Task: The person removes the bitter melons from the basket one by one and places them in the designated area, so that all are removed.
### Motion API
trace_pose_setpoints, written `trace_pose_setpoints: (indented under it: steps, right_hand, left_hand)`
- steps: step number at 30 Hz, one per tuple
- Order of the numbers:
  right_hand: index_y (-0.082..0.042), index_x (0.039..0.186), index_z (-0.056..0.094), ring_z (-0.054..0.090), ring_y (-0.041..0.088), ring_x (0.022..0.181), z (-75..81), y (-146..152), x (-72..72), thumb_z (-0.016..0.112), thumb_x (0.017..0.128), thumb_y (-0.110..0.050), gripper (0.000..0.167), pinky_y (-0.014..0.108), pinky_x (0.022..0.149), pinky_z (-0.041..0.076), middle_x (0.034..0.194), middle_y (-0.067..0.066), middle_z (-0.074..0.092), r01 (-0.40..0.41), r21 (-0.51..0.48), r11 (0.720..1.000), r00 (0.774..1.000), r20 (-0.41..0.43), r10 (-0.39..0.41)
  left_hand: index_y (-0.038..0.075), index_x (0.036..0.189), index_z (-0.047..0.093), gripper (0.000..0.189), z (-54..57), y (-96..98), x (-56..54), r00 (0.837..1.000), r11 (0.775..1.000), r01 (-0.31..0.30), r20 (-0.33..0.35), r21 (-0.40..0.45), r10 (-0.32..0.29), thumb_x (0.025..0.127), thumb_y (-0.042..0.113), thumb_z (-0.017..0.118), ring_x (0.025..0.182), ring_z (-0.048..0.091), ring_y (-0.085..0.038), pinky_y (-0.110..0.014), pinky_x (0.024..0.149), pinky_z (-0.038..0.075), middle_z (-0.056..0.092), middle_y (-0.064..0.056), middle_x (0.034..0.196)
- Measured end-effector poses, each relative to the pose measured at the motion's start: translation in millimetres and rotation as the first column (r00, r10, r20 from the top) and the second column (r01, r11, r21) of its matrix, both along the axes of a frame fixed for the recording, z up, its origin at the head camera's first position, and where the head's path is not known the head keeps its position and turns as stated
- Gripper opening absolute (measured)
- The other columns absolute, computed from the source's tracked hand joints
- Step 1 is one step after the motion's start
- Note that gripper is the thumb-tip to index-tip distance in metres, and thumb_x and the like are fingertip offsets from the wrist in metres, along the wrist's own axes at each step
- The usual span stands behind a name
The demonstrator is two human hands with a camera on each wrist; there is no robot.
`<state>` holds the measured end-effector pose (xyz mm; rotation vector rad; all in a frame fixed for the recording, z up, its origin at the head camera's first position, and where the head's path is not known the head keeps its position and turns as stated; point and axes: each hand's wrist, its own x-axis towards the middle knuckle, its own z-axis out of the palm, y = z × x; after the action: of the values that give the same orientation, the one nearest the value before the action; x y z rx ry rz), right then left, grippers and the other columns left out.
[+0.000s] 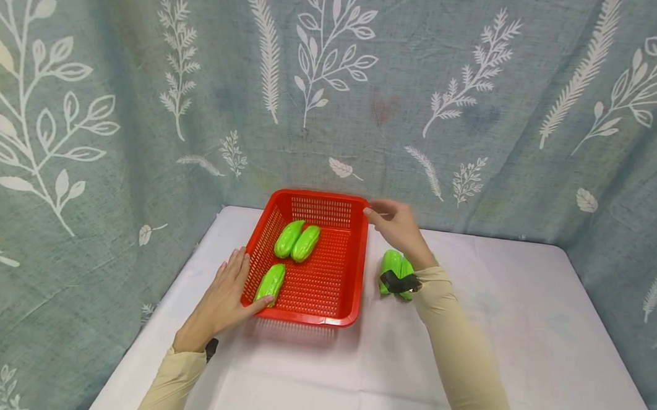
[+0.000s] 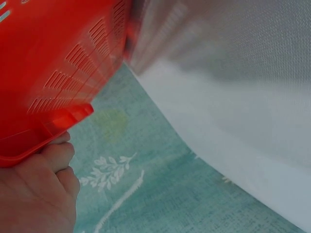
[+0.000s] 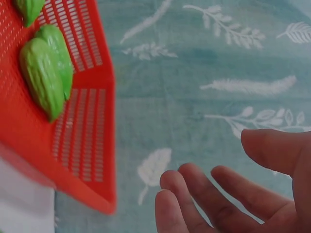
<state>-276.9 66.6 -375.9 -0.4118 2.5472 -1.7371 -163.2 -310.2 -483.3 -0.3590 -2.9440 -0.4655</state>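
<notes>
A red plastic basket [image 1: 358, 281] with slotted walls stands on the table and holds three glossy green ridged gourds, two side by side [image 1: 305, 244] toward the back and one [image 1: 271, 282] at the near left. My left hand [image 1: 220, 304] grips the basket's near left corner, thumb over the rim and fingers along the outside; the left wrist view shows those fingers [image 2: 60, 155] under the rim. Beside the far right corner my right hand [image 1: 397, 224] is raised, holding nothing. In the right wrist view its fingers [image 3: 194, 189] are spread, apart from the basket wall.
Two more green gourds [image 1: 390, 264] lie on the white-covered table [image 1: 500, 325] right of the basket, partly hidden by the right wrist and its black strap [image 1: 399, 283]. A leaf-patterned green cloth [image 1: 367, 108] hangs behind and at both sides.
</notes>
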Motion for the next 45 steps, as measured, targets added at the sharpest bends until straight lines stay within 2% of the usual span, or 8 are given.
trace_pose_setpoints:
  steps: [7,13,20,28,32,38,42,45]
  right_hand:
    - [-0.004,0.136,0.065,0.072,0.033,0.112,-12.2,-31,-7.1,0.064,0.102,-0.027,0.041,0.040,0.093,0.060,0.132,0.017,0.070,-0.013,-0.012,1.000,1.000,0.027,0.013]
    - [-0.004,0.139,0.063,0.073,0.032,0.108,-26.0,-54,-10.0,0.065,0.102,-0.030,0.045,0.040,0.093,0.060,0.132,0.016,0.069,-0.024,0.018,1.000,0.997,0.076,0.022]
    - [-0.003,0.132,0.067,0.072,0.034,0.110,-43.4,-75,-16.1,0.067,0.101,-0.026,0.039,0.039,0.093,0.061,0.121,0.016,0.073,0.014,0.003,1.000,0.992,0.125,-0.014]
    - [-0.001,0.126,0.071,0.074,0.026,0.095,-60.8,-95,-22.6,0.070,0.099,-0.025,0.035,0.034,0.083,0.061,0.112,0.017,0.075,0.059,0.037,0.998,0.987,0.150,-0.064]
    - [0.000,0.124,0.071,0.073,0.024,0.091,-70.6,-102,-25.2,0.070,0.098,-0.024,0.035,0.033,0.080,0.060,0.112,0.017,0.075,0.084,0.050,0.995,0.981,0.172,-0.091]
    - [0.002,0.123,0.070,0.074,0.027,0.091,-83.1,-110,-27.0,0.071,0.097,-0.024,0.037,0.031,0.075,0.060,0.113,0.019,0.074,0.095,0.061,0.994,0.974,0.202,-0.105]
    - [0.004,0.127,0.068,0.076,0.027,0.092,-87.2,-115,-27.0,0.071,0.098,-0.024,0.040,0.032,0.077,0.062,0.121,0.021,0.073,0.085,0.068,0.994,0.974,0.205,-0.097]
    - [0.005,0.128,0.067,0.077,0.028,0.092,-87.9,-118,-27.4,0.071,0.098,-0.024,0.042,0.033,0.077,0.062,0.121,0.022,0.073,0.082,0.079,0.994,0.975,0.202,-0.097]
  left_hand:
    - [-0.007,0.162,0.016,0.115,-1.4,-2.6,1.5,1.000,1.000,-0.007,0.003,0.008,0.007,0.090,0.069,0.063,0.162,0.009,-0.042,-0.062,0.129,0.017,0.007,-0.022,0.174]
    - [-0.006,0.163,0.015,0.114,-1.8,-1.3,3.3,1.000,1.000,-0.012,0.007,0.025,0.012,0.090,0.068,0.064,0.162,0.009,-0.042,-0.062,0.129,0.017,0.009,-0.023,0.174]
    - [-0.007,0.162,0.016,0.115,0.4,1.2,1.4,1.000,1.000,-0.009,-0.007,0.016,0.009,0.090,0.068,0.064,0.162,0.010,-0.042,-0.062,0.129,0.017,0.008,-0.022,0.174]
    - [-0.008,0.162,0.018,0.114,1.1,0.5,3.7,1.000,1.000,-0.010,-0.003,0.021,0.010,0.090,0.067,0.064,0.162,0.010,-0.043,-0.062,0.129,0.017,0.010,-0.024,0.173]
    - [-0.008,0.162,0.018,0.113,0.9,1.0,3.4,1.000,1.000,-0.007,0.001,0.021,0.007,0.090,0.068,0.064,0.162,0.010,-0.042,-0.062,0.129,0.017,0.010,-0.023,0.174]
    - [-0.007,0.162,0.019,0.114,-0.5,2.3,3.2,1.000,1.000,-0.005,-0.002,0.021,0.005,0.090,0.069,0.064,0.162,0.010,-0.041,-0.061,0.129,0.017,0.010,-0.023,0.174]
    - [-0.007,0.162,0.019,0.114,-2.4,1.0,3.9,1.000,1.000,-0.008,-0.001,0.016,0.008,0.090,0.069,0.063,0.162,0.010,-0.041,-0.061,0.129,0.017,0.009,-0.022,0.174]
    - [-0.006,0.162,0.018,0.114,-3.4,0.0,4.0,1.000,1.000,-0.011,-0.007,0.015,0.011,0.090,0.069,0.063,0.162,0.010,-0.041,-0.061,0.129,0.017,0.009,-0.021,0.174]
